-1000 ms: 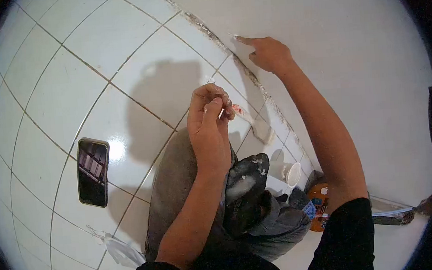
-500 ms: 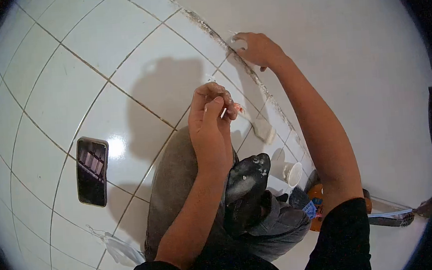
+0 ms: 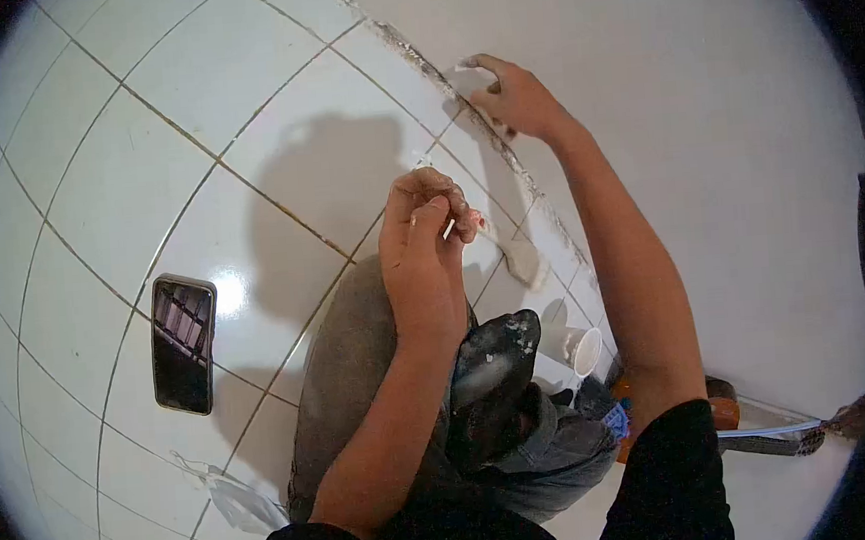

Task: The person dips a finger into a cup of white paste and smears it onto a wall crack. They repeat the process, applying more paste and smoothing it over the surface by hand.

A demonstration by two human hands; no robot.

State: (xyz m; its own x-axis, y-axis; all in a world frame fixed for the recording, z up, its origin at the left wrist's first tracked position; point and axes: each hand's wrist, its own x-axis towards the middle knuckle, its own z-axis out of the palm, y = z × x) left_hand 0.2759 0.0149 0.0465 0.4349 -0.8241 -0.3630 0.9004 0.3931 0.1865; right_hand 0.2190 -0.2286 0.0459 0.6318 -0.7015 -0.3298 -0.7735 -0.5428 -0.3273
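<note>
Right hand [image 3: 519,98] has shifted since a second ago. Back then it was just one index finger poking the dirty joint [image 3: 407,51] between floor tiles and wall. Now it sits flatter against that seam in the upper middle of the frame, index stretched out along it, the other fingers loosely curled, and nothing gripped that I can see.

Left hand [image 3: 426,250] has barely budged. It's in the centre of the frame, closed up tight, with thumb and fingertips pinching a small white stick [image 3: 448,228] that pokes out on the right side of the fist. Can't tell exactly what it is, too tiny.

My guess is it's featherlight, stiff and easy to snap or drop, so a pinch close to the working end like this beats holding it by the tail. Any white paste on the fingers would make it slippery too.

Phone [image 3: 182,343] lies on the tiles at left, and a white cup [image 3: 580,348] sits lower right by the wall.
</note>
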